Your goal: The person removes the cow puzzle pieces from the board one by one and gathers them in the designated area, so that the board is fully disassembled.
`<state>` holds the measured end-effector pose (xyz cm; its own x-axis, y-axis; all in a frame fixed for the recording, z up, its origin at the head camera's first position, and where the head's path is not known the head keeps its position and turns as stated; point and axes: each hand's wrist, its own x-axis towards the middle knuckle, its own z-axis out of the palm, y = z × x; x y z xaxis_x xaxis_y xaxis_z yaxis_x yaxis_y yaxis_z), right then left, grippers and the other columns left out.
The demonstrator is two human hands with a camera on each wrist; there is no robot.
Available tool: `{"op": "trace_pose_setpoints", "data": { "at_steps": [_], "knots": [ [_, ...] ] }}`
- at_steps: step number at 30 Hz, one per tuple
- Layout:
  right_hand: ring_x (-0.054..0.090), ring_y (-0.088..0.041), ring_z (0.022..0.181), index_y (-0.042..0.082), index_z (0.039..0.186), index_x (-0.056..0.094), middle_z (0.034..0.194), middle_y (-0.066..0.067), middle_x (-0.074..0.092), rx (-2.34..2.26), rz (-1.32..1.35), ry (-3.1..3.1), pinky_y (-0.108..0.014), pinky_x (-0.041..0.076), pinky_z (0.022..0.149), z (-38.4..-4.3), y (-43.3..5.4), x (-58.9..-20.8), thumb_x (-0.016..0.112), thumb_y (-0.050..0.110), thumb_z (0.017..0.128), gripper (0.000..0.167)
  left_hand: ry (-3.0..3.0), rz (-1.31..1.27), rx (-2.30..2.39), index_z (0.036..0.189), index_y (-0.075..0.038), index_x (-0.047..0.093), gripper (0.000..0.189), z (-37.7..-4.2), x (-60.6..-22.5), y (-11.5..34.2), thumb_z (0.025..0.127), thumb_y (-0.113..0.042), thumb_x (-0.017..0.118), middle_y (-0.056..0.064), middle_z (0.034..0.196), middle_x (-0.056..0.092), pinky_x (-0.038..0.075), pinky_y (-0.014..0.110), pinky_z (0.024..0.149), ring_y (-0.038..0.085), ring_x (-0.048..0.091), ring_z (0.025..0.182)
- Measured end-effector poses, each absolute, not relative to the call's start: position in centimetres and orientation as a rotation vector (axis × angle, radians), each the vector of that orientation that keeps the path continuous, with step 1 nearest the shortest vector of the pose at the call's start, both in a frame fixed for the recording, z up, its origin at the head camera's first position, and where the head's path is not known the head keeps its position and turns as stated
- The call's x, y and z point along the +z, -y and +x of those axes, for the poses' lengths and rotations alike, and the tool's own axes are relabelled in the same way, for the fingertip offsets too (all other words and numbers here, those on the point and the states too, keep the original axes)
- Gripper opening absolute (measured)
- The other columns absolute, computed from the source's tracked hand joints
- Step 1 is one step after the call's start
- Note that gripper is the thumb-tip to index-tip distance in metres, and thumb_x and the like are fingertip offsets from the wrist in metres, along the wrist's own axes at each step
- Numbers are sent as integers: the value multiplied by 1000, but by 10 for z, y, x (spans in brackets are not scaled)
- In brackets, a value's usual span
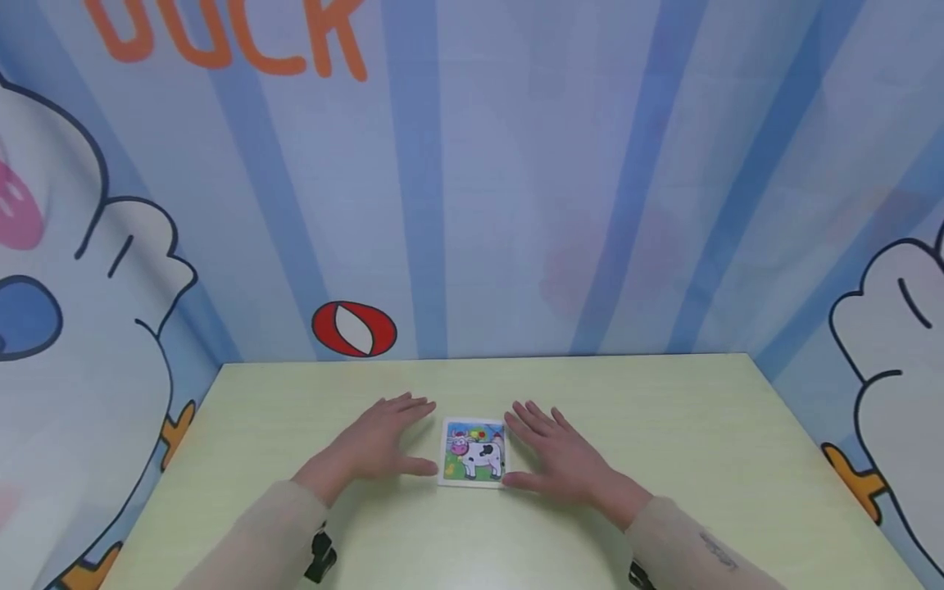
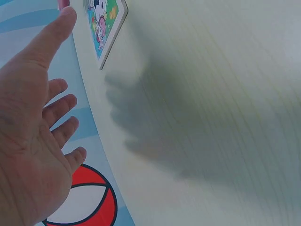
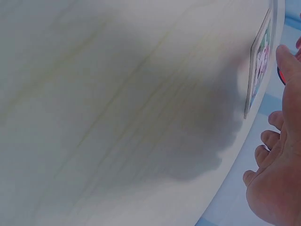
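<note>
A square cow picture board [image 1: 474,453] with a white border lies flat on the pale wood-grain table [image 1: 472,533]. To its left is my left hand [image 1: 379,442], fingers extended and thumb pointing at the board's edge. On the other side my right hand [image 1: 556,452] has its fingers spread, the thumb by the board's lower right corner; whether it touches cannot be told from the head view. Both palms look empty in the wrist views, where the left hand [image 2: 35,122] and right hand [image 3: 282,155] hover above their shadows. Part of the board [image 2: 104,23] shows at the top of the left wrist view.
Behind the table hangs a blue striped cloth [image 1: 509,180] with orange lettering and a printed red-and-white ball [image 1: 354,329]. Printed white cartoon figures flank the table at left [image 1: 81,393] and right [image 1: 903,426].
</note>
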<state>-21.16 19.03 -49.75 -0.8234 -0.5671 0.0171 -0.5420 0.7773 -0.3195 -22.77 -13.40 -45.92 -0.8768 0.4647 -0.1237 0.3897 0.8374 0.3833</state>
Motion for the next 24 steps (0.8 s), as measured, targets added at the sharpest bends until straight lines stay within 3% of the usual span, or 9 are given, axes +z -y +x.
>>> {"op": "trace_pose_setpoints", "data": {
  "at_steps": [9, 16, 24],
  "knots": [
    [22, -34, 163, 10, 167, 34, 175, -12, 28, -453, -921, -2859, -57, 18, 129, -217, -175, -503, 67, 64, 98, 94, -2758, 592, 641, 154, -18, 59, 85, -236, -465, 120, 82, -45, 93, 6, 161, 53, 34, 57, 123, 33, 41, 154],
    [23, -35, 162, 8, 166, 35, 174, -14, 28, -470, -961, -2849, -56, 20, 129, -216, -167, -506, 65, 62, 100, 91, -2735, 621, 714, 143, -16, 67, 68, -245, -468, 112, 83, -34, 95, 6, 147, 64, 41, 54, 119, 31, 53, 142],
    [24, -36, 161, 4, 165, 36, 173, -16, 30, -533, -1021, -2814, -55, 21, 129, -213, -160, -512, 66, 58, 101, 89, -2718, 619, 754, 134, -15, 72, 56, -253, -475, 104, 85, -31, 93, 3, 135, 69, 42, 54, 118, 30, 56, 136]
  ]
}}
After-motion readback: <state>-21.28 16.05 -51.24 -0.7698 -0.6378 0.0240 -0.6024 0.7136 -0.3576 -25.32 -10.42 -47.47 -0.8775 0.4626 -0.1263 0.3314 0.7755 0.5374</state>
